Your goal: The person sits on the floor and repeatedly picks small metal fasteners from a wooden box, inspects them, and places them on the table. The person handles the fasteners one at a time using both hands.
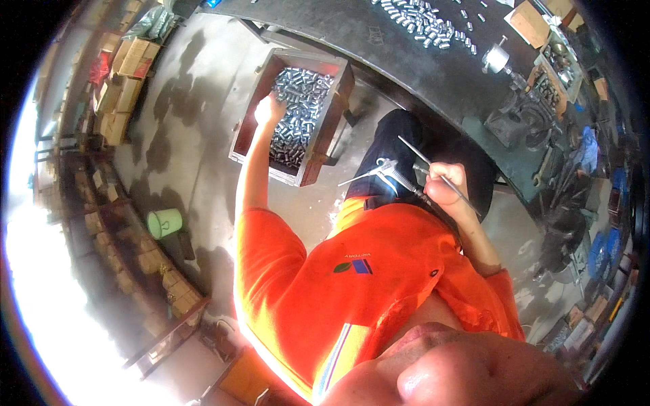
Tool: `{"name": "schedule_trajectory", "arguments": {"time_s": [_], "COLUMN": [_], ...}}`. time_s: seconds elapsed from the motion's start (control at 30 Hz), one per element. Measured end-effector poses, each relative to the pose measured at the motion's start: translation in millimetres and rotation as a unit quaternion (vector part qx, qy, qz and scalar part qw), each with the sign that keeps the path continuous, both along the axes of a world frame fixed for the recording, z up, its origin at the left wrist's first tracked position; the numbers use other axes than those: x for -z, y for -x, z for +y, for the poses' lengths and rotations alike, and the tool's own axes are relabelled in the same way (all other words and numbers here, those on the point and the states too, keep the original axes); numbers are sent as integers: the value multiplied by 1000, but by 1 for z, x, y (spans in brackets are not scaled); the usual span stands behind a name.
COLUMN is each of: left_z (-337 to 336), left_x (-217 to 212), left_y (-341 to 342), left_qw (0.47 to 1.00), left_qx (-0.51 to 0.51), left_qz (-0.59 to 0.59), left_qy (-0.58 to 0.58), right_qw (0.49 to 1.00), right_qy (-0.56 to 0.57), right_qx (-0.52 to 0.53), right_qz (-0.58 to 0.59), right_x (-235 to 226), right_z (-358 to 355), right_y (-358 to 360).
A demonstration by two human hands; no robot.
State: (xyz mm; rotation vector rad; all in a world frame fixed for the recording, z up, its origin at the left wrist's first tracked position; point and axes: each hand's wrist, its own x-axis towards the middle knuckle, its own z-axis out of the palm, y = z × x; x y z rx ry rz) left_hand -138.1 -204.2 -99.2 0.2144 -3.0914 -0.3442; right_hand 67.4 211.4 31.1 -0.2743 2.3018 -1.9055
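Observation:
My left hand (269, 109) is at the left rim of a wooden crate (245, 128) on the floor, its fingers curled in. What they hold, if anything, is hidden. Small shiny metal cylinders (301, 111) fill much of that crate, darker toward its near end. Over my lap, my right hand (447, 184) is closed around a thin metal rod (414, 150), which sticks out both sides of the fist. An air blow gun (394, 174) with a slim nozzle lies just left of this fist; whether the fingers also grip it I cannot tell.
A dark workbench (318, 26) runs across the front, bearing a spread of metal cylinders (426, 26). On its right stand a vise (518, 118) and a tray of small parts (562, 61). Boxes (125, 91) and a pale green bucket (164, 222) are at left.

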Motion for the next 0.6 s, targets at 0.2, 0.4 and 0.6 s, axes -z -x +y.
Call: {"name": "schedule_trajectory", "arguments": {"time_s": [0.2,0.4,0.6], "left_z": [10,4,0], "left_x": [0,-8,3], "left_y": [23,34,36], "left_qw": [985,974,984], "left_qx": [28,57,86], "left_qz": [-98,-132,-88], "left_qy": [142,173,132], "right_qw": [1000,998,995], "right_qy": [-26,-65,-94], "right_qx": [2,21,35], "right_qz": [-3,-2,29], "right_x": [-2,-3,6], "right_z": [1,-1,1], "right_y": [-1,-2,2]}}
